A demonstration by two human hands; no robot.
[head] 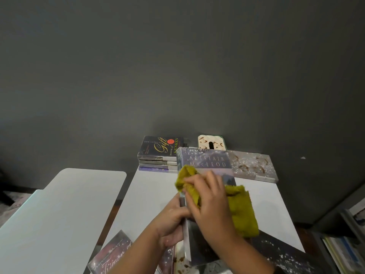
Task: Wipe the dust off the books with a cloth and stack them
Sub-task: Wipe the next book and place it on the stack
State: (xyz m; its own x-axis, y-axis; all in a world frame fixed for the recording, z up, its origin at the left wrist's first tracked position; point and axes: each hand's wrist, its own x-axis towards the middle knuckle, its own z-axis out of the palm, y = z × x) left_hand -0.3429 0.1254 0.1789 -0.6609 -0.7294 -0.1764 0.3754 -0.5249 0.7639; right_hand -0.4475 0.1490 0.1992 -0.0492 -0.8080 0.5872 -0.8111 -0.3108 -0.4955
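Gripping the held book spine, left hand, right hand clutching cloth, covering its lower cover

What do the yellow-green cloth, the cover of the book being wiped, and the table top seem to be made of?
Yellow-green cloth: looks like soft terry or microfibre, matt, with a fuzzy nap and limp folds.
Alistair MacLeod book: seemingly paper pages with a smooth printed cover, probably coated card or a jacket, faintly shiny.
White table: smooth, hard, even surface, perhaps laminate or plastic; the picture does not settle which.
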